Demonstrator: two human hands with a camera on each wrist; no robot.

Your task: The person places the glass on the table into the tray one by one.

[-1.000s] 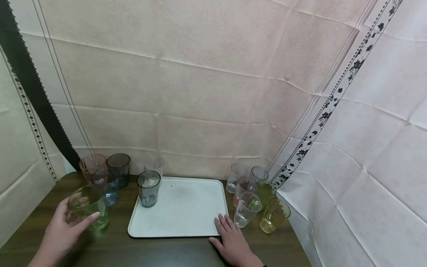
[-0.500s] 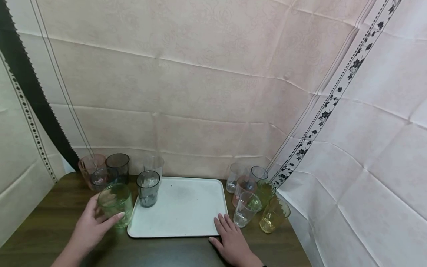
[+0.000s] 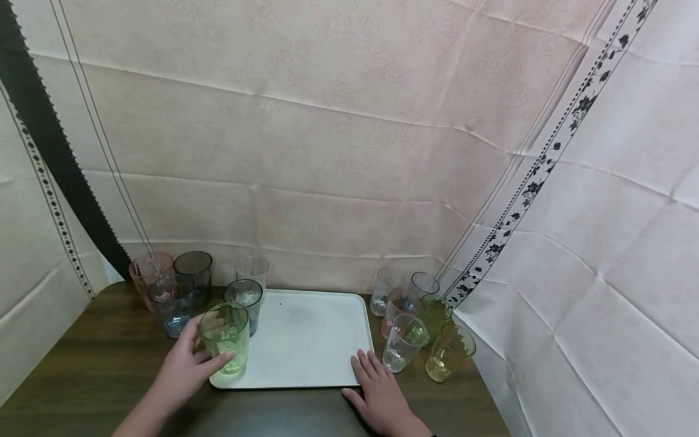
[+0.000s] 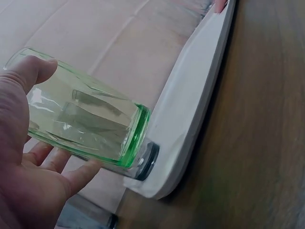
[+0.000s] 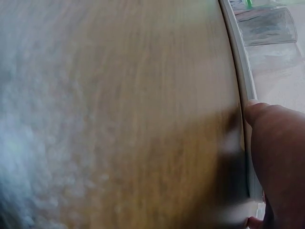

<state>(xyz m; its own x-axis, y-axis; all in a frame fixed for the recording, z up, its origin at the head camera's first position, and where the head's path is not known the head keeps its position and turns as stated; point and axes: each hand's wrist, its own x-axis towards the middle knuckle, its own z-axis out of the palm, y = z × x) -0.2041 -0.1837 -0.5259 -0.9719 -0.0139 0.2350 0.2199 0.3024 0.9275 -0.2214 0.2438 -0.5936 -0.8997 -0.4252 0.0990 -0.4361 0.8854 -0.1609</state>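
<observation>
My left hand [image 3: 185,367] grips a green drinking glass [image 3: 228,340] by its side, thumb in front and fingers behind. The glass is over the near left corner of a white tray [image 3: 311,346]; in the left wrist view its thick green base appears just above the tray, but whether they touch I cannot tell. Behind it, a smoky grey glass [image 3: 253,303] stands on the tray, partly covered. My right hand [image 3: 379,394] rests on the tray's near right corner, fingers extended. Its thumb [image 5: 271,114] lies along the rim in the right wrist view.
Left of the tray stand a pink glass [image 3: 143,276], a dark glass [image 3: 199,282] and a blue glass [image 3: 172,309]. A clear glass [image 3: 256,267] is behind the grey one. Several glasses crowd the right side, including a yellow glass [image 3: 448,358] near the table edge.
My left hand has carried the green glass rightward from the left part of the table to over the tray's near left corner. The right hand has stayed put.
</observation>
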